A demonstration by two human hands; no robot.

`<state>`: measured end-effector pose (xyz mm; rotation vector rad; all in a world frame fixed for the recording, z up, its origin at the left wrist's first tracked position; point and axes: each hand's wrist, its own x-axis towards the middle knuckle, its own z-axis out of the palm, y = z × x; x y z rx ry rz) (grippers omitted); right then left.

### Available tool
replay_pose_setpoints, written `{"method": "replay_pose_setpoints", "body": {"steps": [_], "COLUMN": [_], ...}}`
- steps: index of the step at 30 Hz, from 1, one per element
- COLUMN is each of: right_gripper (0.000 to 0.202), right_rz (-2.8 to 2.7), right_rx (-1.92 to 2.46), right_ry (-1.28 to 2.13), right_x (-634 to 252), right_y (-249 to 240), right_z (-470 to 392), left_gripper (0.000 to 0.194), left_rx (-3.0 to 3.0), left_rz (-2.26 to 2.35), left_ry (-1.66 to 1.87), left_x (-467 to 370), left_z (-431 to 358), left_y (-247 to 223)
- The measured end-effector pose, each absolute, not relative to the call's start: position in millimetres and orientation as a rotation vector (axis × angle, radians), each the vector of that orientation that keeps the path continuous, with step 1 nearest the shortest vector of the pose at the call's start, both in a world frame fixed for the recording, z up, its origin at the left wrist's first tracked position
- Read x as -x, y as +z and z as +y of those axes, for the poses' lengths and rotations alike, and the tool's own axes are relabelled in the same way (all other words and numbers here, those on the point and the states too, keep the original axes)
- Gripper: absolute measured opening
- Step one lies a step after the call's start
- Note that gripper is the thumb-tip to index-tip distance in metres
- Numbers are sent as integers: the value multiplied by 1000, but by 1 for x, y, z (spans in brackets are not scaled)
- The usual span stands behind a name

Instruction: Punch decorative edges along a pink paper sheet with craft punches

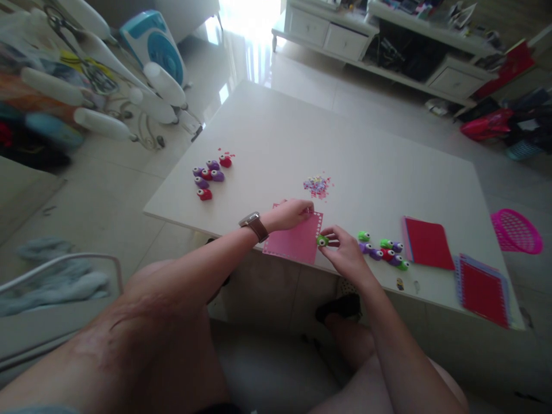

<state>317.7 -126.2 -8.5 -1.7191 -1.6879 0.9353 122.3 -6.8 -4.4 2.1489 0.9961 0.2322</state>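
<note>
Right hand (pixel 340 247) holds green punch (pixel 322 241) at pink paper (pixel 293 240); left hand (pixel 295 213) on paper, grip unclear

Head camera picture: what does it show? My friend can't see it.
The right hand holds a green punch at the edge of a pink sheet; the left hand touches it. Paper bits and more punches lie on the white table.

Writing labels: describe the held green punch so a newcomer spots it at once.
On the white table, find the pink sheet at the near edge. By its right side, the right hand holds the green punch. Unlike the other punches, it alone is held.
</note>
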Motion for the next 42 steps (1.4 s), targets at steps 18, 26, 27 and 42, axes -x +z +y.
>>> {"method": "replay_pose_setpoints", "body": {"steps": [18,26,27,42], "right_gripper": [14,14,14,13], "right_rz": [-2026,-2039,-2038,-1945], "right_rx": [1871,1837,1835,1766], "right_ry": [902,915,918,915], "right_x": [-313,-313,-312,-304], "right_y": [-17,-19,-20,-23], "right_z": [-131,-131,-131,-128], "left_gripper": [37,20,20,24], "left_rx": [-2429,-2364,-2373,-2392], "left_rz": [947,898,904,895], "left_ry": [267,-16,-29,-97], "left_x": [-123,-121,-120,-124], "left_z": [-22,-24,-25,-29], "left_y": [-20,-28,-28,-27]}}
